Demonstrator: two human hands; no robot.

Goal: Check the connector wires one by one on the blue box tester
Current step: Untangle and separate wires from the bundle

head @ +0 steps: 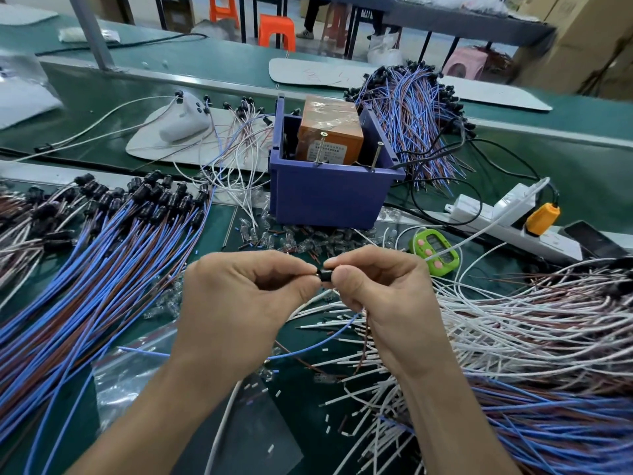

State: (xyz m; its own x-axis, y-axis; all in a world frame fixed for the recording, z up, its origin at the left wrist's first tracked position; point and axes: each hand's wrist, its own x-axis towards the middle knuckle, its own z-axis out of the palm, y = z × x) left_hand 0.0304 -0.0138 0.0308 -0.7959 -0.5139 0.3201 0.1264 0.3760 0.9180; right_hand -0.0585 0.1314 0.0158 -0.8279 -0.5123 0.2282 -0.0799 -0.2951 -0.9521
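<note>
Hands: left hand (239, 303) and right hand (380, 296) both pinch one black connector (323, 273) at the fingertips, lifted off the wire piles (102, 269) to keep it separate.
Leads: its blue wire (308, 349) droops below.
Tester: blue box tester (329, 197) sits behind, untouched. The screws (376, 156) on its rim are maybe contact posts, hard to tell.

The left hand (236, 296) and the right hand (380, 293) pinch one small black connector (323, 273) between them, over the near part of the green bench (565, 156). A blue wire (318, 347) and a brown wire (365, 341) hang from it. Behind stands the blue box (329, 197) with an orange block (330, 132) inside.
</note>
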